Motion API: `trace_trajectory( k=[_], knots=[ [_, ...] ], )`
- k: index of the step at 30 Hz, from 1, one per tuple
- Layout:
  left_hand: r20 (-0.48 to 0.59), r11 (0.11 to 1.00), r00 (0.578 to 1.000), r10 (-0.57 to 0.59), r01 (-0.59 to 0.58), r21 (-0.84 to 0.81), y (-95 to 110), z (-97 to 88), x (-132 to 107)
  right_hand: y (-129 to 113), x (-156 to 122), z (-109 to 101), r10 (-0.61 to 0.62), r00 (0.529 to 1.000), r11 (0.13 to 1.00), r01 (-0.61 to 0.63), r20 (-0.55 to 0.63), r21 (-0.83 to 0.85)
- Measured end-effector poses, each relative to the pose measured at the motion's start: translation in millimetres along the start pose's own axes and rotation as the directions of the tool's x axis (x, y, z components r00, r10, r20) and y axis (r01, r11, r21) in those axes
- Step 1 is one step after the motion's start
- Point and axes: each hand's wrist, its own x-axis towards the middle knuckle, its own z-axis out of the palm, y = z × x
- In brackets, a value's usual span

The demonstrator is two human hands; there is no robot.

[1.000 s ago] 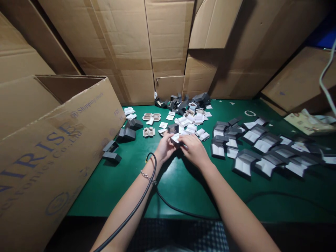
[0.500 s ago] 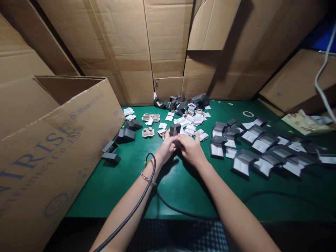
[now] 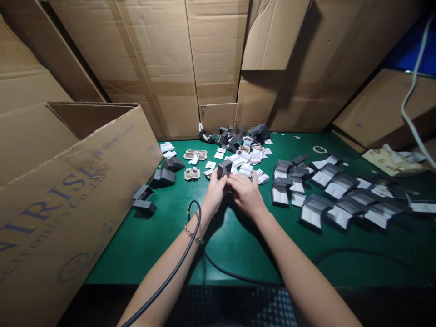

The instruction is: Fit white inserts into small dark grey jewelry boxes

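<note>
Between my hands, above the middle of the green table (image 3: pixel 163 254), is a small black box (image 3: pixel 224 168). My left hand (image 3: pixel 214 193) grips it from the left with fingers closed. My right hand (image 3: pixel 245 190) meets it from the right, its fingers curled against the box's lower side and partly hidden. Just beyond my hands lie white paper inserts (image 3: pixel 245 170) in a loose heap, with a pile of black boxes (image 3: pixel 258 132) behind them. Small beige trays (image 3: pixel 192 173) rest to the left of that heap.
At the left stands a large open carton (image 3: pixel 112 181). Rows of open black boxes with white linings (image 3: pixel 311 213) cover the right side, and a few more black boxes (image 3: pixel 163 176) lie by the carton. A black cable (image 3: pixel 231 274) crosses the front; cardboard (image 3: pixel 153 68) walls the back.
The black box has turned in my hands: its upright, open-looking shape now appears as a compact closed block, tilted slightly left. My hands stay in nearly the same place.
</note>
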Motion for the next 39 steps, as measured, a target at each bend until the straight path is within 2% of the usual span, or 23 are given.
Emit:
trace_trajectory(
  k=[3,6,8,11,13,15,20,23,26,29,31,36,39],
  knots=[
    [-0.123,0.994,0.987,0.104,-0.101,0.033,-2,-6.9,7,-2,0,6,-0.013,1.000,0.990,0.015,-0.013,0.138],
    [-0.296,0.985,0.944,0.147,-0.168,-0.046,-1,-13.5,14,3,1,14,0.041,0.995,0.972,-0.018,-0.095,0.232],
    [-0.378,0.977,0.920,0.100,-0.163,-0.137,2,-17.0,17,11,1,20,0.109,0.989,0.974,-0.087,-0.096,0.211],
    [-0.464,0.970,0.886,-0.028,-0.087,-0.225,7,-20.5,18,21,1,26,0.196,0.981,0.975,-0.195,0.007,0.104],
    [-0.489,0.965,0.868,-0.090,-0.044,-0.257,9,-21.5,18,23,0,28,0.230,0.971,0.972,-0.233,0.069,0.032],
    [-0.496,0.962,0.861,-0.107,-0.035,-0.269,11,-22.0,18,20,1,29,0.267,0.961,0.964,-0.266,0.073,-0.032],
    [-0.541,0.968,0.841,-0.025,-0.115,-0.223,16,-26.0,19,5,4,31,0.363,0.929,0.911,-0.371,-0.077,-0.180],
    [-0.602,0.965,0.798,0.034,-0.184,-0.189,19,-29.1,20,1,6,31,0.359,0.930,0.901,-0.368,-0.084,-0.228],
    [-0.636,0.956,0.771,0.031,-0.208,-0.206,22,-29.0,20,0,9,29,0.323,0.946,0.921,-0.315,-0.005,-0.230],
    [-0.644,0.951,0.765,0.000,-0.199,-0.236,24,-26.1,18,-2,11,27,0.281,0.955,0.939,-0.251,0.100,-0.235],
    [-0.645,0.949,0.764,-0.006,-0.199,-0.245,24,-24.3,17,-3,12,25,0.293,0.948,0.929,-0.252,0.125,-0.272],
    [-0.630,0.955,0.777,-0.005,-0.183,-0.234,24,-22.6,16,-1,13,22,0.382,0.922,0.883,-0.346,0.057,-0.318],
    [-0.637,0.966,0.770,-0.030,-0.141,-0.216,23,-21.1,15,5,19,23,0.362,0.932,0.901,-0.341,0.028,-0.267]
  ],
)
